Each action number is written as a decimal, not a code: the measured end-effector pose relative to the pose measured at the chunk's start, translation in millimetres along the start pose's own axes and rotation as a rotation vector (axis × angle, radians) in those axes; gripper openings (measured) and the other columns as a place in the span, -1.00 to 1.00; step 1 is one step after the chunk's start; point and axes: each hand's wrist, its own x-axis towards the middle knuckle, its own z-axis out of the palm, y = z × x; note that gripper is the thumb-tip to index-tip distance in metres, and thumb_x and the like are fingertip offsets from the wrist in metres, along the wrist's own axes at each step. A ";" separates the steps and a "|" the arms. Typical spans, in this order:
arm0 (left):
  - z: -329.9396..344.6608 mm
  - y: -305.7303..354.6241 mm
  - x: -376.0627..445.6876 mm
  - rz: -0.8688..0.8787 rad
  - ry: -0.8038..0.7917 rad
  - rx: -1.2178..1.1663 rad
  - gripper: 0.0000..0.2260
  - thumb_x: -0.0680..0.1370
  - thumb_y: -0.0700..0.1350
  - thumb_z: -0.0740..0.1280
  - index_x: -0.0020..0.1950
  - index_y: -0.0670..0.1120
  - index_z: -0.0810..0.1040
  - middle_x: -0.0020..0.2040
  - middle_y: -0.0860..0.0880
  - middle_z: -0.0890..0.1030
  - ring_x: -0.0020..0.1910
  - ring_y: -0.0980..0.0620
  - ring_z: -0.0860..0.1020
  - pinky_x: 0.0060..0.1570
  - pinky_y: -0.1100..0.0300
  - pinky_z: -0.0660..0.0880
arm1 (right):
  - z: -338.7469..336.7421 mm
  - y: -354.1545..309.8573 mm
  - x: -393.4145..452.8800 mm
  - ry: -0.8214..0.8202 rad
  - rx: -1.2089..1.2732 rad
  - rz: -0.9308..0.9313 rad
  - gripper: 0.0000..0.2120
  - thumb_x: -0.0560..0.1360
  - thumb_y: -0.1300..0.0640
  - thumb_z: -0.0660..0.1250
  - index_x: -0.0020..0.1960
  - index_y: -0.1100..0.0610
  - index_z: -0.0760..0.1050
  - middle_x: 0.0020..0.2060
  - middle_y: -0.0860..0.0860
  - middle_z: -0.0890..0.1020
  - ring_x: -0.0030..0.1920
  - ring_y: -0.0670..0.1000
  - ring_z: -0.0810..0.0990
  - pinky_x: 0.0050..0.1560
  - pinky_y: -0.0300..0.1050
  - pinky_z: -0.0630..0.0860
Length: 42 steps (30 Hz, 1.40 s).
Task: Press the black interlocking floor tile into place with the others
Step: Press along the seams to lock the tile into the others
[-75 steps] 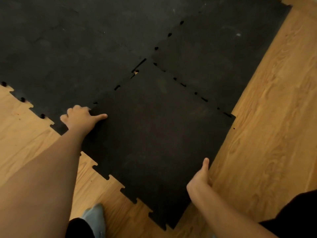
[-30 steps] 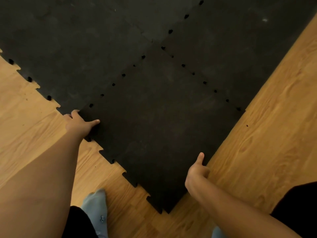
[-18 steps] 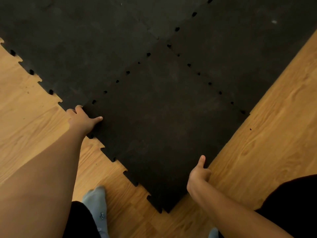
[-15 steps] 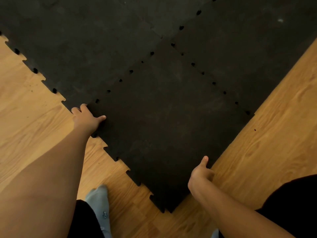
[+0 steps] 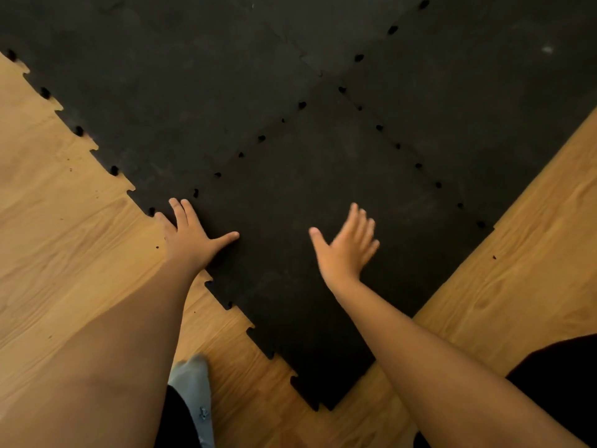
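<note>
The black interlocking floor tile [image 5: 323,189] lies flat on the wooden floor, a diamond shape in the middle of the view. Its two far edges sit against the other black tiles [image 5: 193,76], with small dark gaps along both seams. My left hand [image 5: 190,237] rests flat with fingers spread on the tile's left corner, at the seam. My right hand [image 5: 345,250] is over the tile's middle, open with fingers apart and blurred; whether it touches the tile I cannot tell.
Wooden floor [image 5: 533,270] surrounds the mat on the left, right and near side. My grey-socked foot [image 5: 193,392] stands on the wood just beside the tile's toothed near-left edge. Dark clothing fills the bottom right corner.
My right hand left the tile's near-right edge and moved up over its middle, opening out. My left hand flattened and spread its fingers at the left corner. The seams stay closed up.
</note>
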 end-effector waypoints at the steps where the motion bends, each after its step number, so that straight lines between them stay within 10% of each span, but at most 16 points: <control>1: 0.8 1.3 1.0 -0.006 -0.005 0.010 0.15 0.30 0.47 0.28 0.56 -0.14 -0.23 0.59 -0.14 -0.21 0.50 -0.31 -0.25 0.45 -0.22 -0.12 | 5.0 -9.9 7.2 -0.032 -0.076 -0.126 -0.07 0.49 -0.25 0.35 0.62 0.04 -0.11 0.58 0.07 0.01 0.56 0.12 -0.12 0.45 0.22 -0.18; 6: 5.5 5.1 7.1 -0.021 -0.017 0.065 0.15 0.29 0.49 0.24 0.55 -0.15 -0.27 0.58 -0.14 -0.26 0.49 -0.32 -0.29 0.43 -0.24 -0.07 | 28.4 -55.5 56.6 -0.297 -0.451 -0.601 0.09 0.42 -0.51 0.13 0.57 0.05 -0.40 0.54 0.08 -0.34 0.51 0.12 -0.39 0.34 0.30 -0.41; 11: 10.8 1.5 5.0 -0.001 0.052 0.110 0.10 0.31 0.51 0.12 0.55 -0.14 -0.25 0.58 -0.14 -0.24 0.52 -0.24 -0.27 0.45 -0.24 -0.18 | 43.2 -65.8 87.9 -0.518 -0.627 -0.665 0.14 0.36 -0.59 0.08 0.53 0.04 -0.46 0.50 0.05 -0.45 0.46 0.12 -0.49 0.33 0.36 -0.43; 17: -4.9 59.7 28.4 0.290 0.152 0.096 -0.13 0.50 0.37 0.09 0.57 -0.11 -0.21 0.59 -0.10 -0.19 0.54 -0.09 -0.23 0.46 -0.17 -0.19 | 34.2 -75.8 109.1 -0.289 -0.678 -0.852 0.04 0.43 -0.54 0.03 0.61 0.09 -0.22 0.57 0.10 -0.19 0.53 0.11 -0.33 0.38 0.38 -0.36; 42: 6.3 108.2 72.1 0.405 0.097 0.295 -0.01 0.36 0.53 -0.15 0.54 -0.13 -0.29 0.57 -0.13 -0.27 0.52 -0.11 -0.30 0.45 -0.07 -0.29 | 36.0 -98.0 187.7 -0.394 -0.604 -0.710 0.09 0.38 -0.57 0.10 0.57 -0.02 -0.40 0.53 0.01 -0.39 0.50 0.09 -0.42 0.32 0.40 -0.42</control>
